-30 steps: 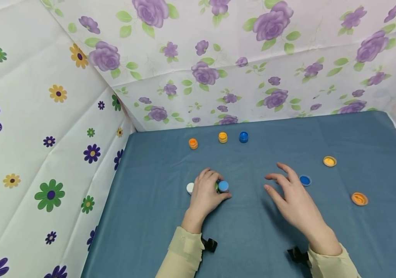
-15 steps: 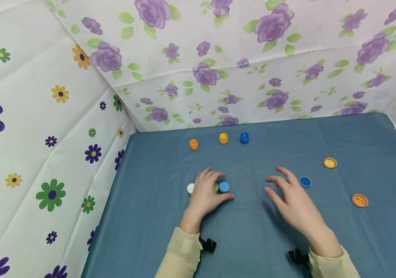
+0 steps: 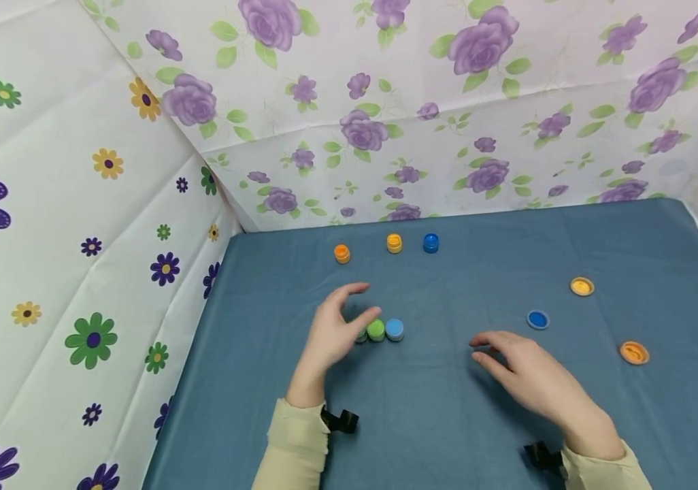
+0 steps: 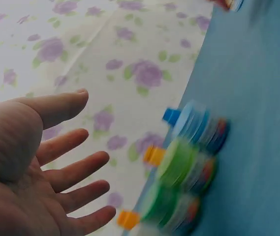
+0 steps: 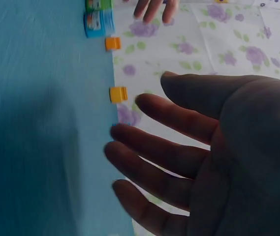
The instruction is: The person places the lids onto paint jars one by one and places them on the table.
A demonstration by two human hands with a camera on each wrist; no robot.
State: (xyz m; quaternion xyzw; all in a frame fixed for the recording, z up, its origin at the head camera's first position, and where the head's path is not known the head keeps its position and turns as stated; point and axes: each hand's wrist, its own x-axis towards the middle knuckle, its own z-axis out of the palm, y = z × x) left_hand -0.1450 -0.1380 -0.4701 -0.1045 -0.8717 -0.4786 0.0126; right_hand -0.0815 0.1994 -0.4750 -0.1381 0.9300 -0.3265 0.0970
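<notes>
A: "What is the left hand point(image 3: 330, 333) holding?"
B: "Nothing; its fingers are curving loosely beside the light-green-lidded paint jar point(image 3: 376, 331) and light-blue-lidded paint jar point(image 3: 394, 329), which are standing nearer the table's point(image 3: 441, 422) left edge than its right."
A: "And the right hand point(image 3: 529, 376)?"
B: "Also hovering empty, near the blue lid point(image 3: 538, 320). Uncapped jars point(image 3: 394, 243) are standing near the far edge."

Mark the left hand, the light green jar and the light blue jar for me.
Left hand point(image 3: 332, 333): head view, on the back of the hand.
Light green jar point(image 3: 376, 329): head view, on its lid.
Light blue jar point(image 3: 394, 328): head view, on its lid.
</notes>
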